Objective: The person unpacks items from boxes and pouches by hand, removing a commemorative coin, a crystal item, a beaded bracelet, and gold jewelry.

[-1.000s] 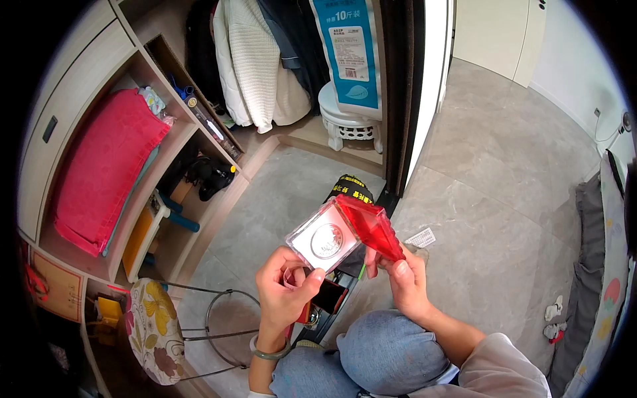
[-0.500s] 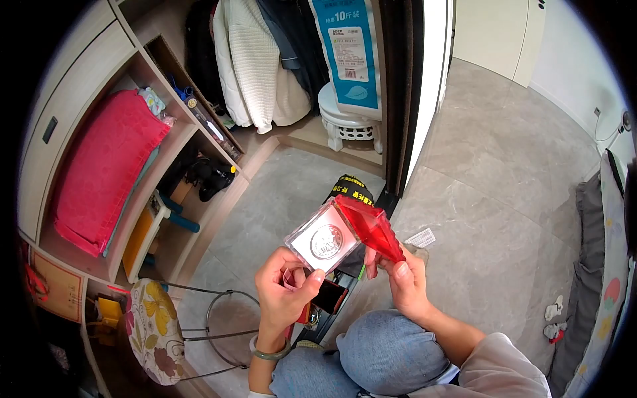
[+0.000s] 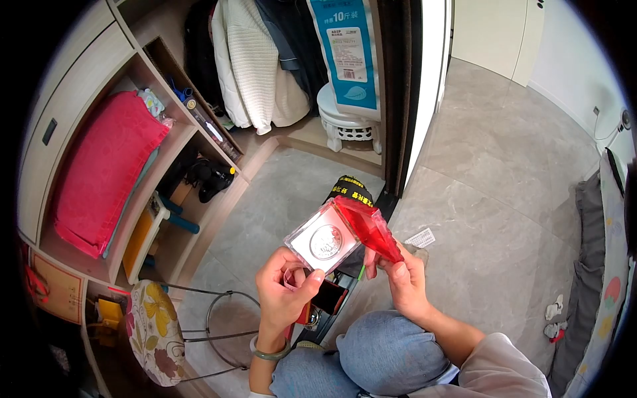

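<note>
In the middle of the head view, my left hand (image 3: pixel 290 282) is closed on a clear square coin case (image 3: pixel 302 245), thumb over its lower edge. A round silver coin (image 3: pixel 326 243) with a raised design lies inside on a white backing. My right hand (image 3: pixel 403 282) pinches the lower end of a shiny, see-through red plastic pouch (image 3: pixel 373 229). The pouch's upper left part meets the case's right edge; whether the case sits partly inside it I cannot tell. A thin green strip (image 3: pixel 362 272) shows beside my right fingers.
Below my hands stands an open container with a dark inside (image 3: pixel 330 296). Behind the pouch is a black item with yellow lettering (image 3: pixel 353 190). A flowered stool (image 3: pixel 156 331) stands left, by the shelves with a pink folded cloth (image 3: pixel 109 169). A white label (image 3: pixel 420 238) lies on the floor.
The red pouch has bent and creased slightly in my right hand. Both hands and the coin case stay almost where they were.
</note>
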Demonstrator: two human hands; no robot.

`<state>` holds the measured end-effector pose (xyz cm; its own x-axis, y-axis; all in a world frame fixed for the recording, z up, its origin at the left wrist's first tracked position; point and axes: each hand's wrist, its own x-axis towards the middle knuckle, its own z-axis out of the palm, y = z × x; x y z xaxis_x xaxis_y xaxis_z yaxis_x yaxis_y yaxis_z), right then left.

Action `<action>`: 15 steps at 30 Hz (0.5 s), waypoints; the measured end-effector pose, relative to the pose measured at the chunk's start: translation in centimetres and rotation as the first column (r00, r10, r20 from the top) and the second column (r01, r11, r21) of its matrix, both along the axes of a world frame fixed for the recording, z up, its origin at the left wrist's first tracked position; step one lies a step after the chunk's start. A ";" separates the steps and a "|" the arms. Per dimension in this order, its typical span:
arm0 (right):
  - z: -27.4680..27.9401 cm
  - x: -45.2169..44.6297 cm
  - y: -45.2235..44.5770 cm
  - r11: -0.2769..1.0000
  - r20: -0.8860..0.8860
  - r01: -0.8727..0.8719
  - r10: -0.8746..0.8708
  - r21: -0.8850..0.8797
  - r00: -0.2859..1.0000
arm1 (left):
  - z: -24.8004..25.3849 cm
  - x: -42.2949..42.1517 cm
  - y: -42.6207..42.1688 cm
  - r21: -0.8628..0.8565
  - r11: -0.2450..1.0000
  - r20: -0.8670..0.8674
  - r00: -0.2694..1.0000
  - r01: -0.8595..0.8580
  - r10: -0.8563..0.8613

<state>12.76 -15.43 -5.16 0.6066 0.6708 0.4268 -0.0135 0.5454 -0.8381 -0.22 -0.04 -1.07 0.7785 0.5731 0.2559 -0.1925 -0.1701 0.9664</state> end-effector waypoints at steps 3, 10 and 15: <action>0.1 0.0 0.0 1.000 -0.013 0.001 -0.001 0.005 1.000 | 0.1 0.0 0.0 -0.011 1.000 -0.009 1.000 0.006 -0.006; 0.2 -0.1 0.0 1.000 -0.022 0.000 0.000 0.014 1.000 | 0.0 0.0 0.1 -0.028 0.999 -0.009 1.000 0.021 -0.022; 0.1 0.0 0.1 1.000 -0.022 0.000 0.000 0.017 1.000 | 0.0 0.1 0.1 -0.039 0.999 -0.007 1.000 0.026 -0.026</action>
